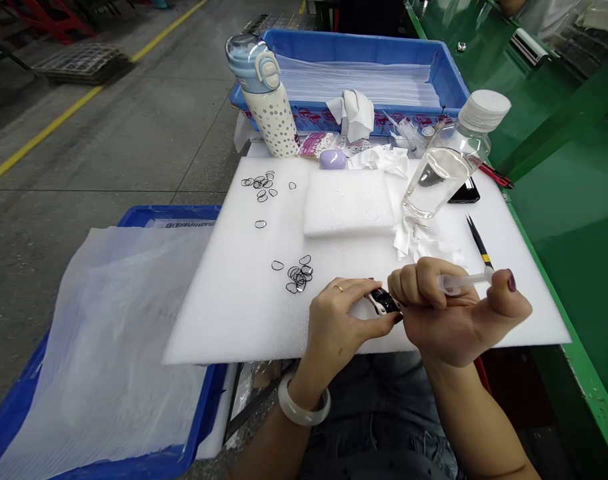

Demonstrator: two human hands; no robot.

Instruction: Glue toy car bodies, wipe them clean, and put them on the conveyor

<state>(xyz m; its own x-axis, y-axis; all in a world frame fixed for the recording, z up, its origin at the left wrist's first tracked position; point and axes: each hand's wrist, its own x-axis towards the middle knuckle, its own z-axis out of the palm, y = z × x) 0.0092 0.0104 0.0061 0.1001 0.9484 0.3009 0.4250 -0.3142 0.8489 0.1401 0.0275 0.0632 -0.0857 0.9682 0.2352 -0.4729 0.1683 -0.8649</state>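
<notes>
My left hand [341,317] pinches a small black-and-white part [383,301] between thumb and fingers, above the front of the white foam board [224,313]. My right hand [447,307] is wrapped around a translucent plastic syringe [457,283], its thumb against the plunger end. The syringe's front end is hidden behind the curled fingers, which are close beside the part. To the left on the foam lies a cluster of thin black rings [300,275]. Farther back is another group of black rings [259,182], with a few lying singly.
A white foam block [348,203] sits mid-board. Right of it are a clear bottle of liquid [441,173], crumpled tissue [417,239], tweezers [478,241] and a phone [465,192]. A dotted flask [269,113] stands before the rear blue tray [354,41]. Another blue tray [171,213] is at left.
</notes>
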